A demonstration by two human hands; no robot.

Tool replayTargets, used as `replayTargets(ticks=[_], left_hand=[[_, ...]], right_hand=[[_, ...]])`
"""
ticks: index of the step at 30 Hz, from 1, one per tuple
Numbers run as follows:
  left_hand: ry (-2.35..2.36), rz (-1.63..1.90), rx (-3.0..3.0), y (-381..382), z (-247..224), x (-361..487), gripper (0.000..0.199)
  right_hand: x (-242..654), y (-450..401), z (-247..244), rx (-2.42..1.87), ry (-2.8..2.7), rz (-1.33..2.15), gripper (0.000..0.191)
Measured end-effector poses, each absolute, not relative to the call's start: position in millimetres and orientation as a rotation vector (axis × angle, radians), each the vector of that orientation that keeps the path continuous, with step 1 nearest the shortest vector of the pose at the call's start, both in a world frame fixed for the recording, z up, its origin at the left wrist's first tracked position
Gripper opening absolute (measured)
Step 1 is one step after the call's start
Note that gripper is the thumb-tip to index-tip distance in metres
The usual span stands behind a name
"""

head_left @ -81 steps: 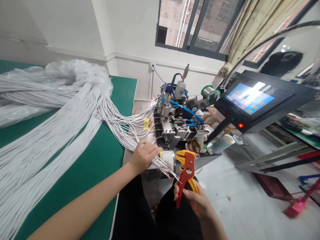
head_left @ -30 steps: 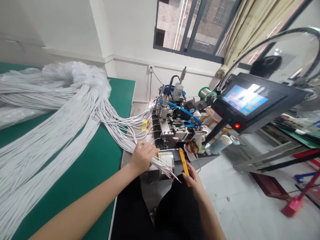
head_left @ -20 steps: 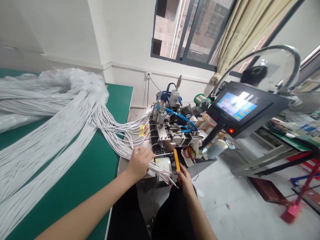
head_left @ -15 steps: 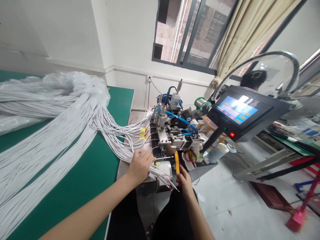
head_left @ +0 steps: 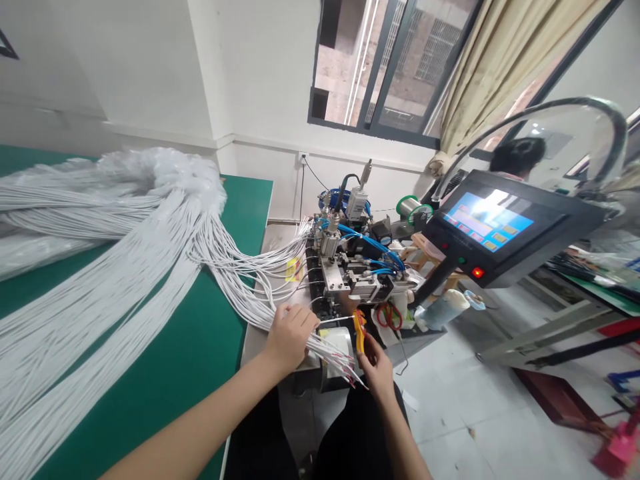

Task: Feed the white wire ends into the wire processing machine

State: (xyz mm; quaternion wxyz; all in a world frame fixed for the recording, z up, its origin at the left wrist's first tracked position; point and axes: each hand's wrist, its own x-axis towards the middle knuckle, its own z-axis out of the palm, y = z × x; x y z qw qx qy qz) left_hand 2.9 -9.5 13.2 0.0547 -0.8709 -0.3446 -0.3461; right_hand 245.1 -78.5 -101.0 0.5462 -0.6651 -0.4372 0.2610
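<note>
My left hand was closed around a bundle of white wires, with their loose ends, some tipped in red, fanning out past my fingers toward my right side. One single wire stuck out above the rest, nearly straight, and ran across to the head of the red and yellow pliers. My right hand was wrapped around the handles of those pliers, which I held almost upright, just beyond the loose ends and to the right of my left hand. The wire's end met the pliers' head, but I could not tell whether the jaws had bitten on it. Below the bundle sat a white-wrapped cylinder.

To my left, the green table carried long spreads of wire, gathered under crumpled clear plastic. From there the strands curved over to a machine with blue hoses, in front of me. Scissors with red handles lay near the pliers, and a screen stood tilted at the right, with a red light glowing beneath it. A spool with green rims was behind the machine. Farther off were a window, a beige curtain, another person partly hidden by the screen, and a pale tiled floor.
</note>
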Motion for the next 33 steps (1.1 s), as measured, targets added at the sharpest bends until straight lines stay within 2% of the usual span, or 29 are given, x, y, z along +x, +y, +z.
replayTargets(ticks=[7, 11, 17, 20, 23, 26, 33], left_hand=[[-1.069, -1.046, -2.664, -10, 13, 4, 0.016], [-1.08, -1.044, -2.677, -10, 12, 3, 0.016], [-1.056, -1.09, -2.695, -10, 11, 2, 0.018], [-1.026, -1.113, -2.683, -10, 12, 2, 0.019], [-0.993, -1.118, -2.69, -10, 13, 1, 0.019], [-0.97, -1.123, -2.712, -10, 14, -1, 0.021], [-0.981, -1.166, -2.686, -10, 14, -2, 0.021]], right_hand=[[244, -61, -105, -1.904, -1.504, 0.178, 0.064], [239, -49, -97, -2.025, -1.634, 0.069, 0.06], [243, -47, -63, -2.009, -1.601, 0.077, 0.03], [244, -53, -33, -1.753, -1.442, 0.097, 0.033], [236, -56, -6, -1.524, -1.463, 0.405, 0.035], [226, -55, 8, -1.458, -1.516, 0.555, 0.036], [239, -59, 3, -1.53, -1.242, 0.425, 0.04]])
